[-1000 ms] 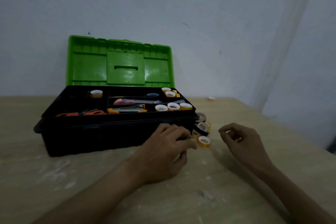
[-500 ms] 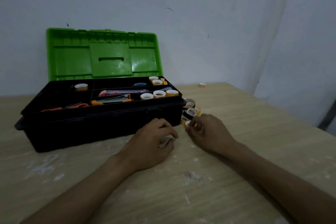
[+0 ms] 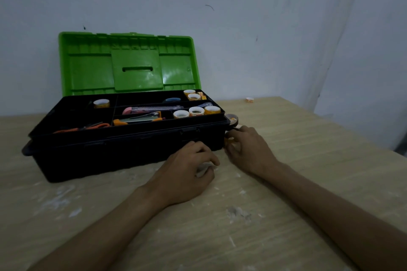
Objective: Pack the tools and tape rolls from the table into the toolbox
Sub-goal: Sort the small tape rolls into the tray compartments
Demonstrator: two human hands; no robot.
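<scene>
The black toolbox (image 3: 123,149) stands open on the table with its green lid (image 3: 130,64) upright. Its tray holds several small yellow tape rolls (image 3: 196,111), orange scissors (image 3: 92,126), a pink cutter (image 3: 152,109) and a blue roll (image 3: 172,100). My left hand (image 3: 187,171) rests curled on the table before the box's right front corner, fingers closed over a pale object (image 3: 204,167) that looks like a tape roll. My right hand (image 3: 248,149) is at the box's right end, its fingers pinching a small yellow roll (image 3: 229,141). A dark tape roll (image 3: 233,119) lies just behind it.
One small tape roll (image 3: 249,99) sits alone near the wall at the table's far side. The wooden table (image 3: 308,149) has white scuffs near the front. The walls meet in a corner at the right.
My right hand has moved left to the rolls beside the toolbox and closed on one. My left hand has drawn back with the pale object under its fingers. The view shifted right.
</scene>
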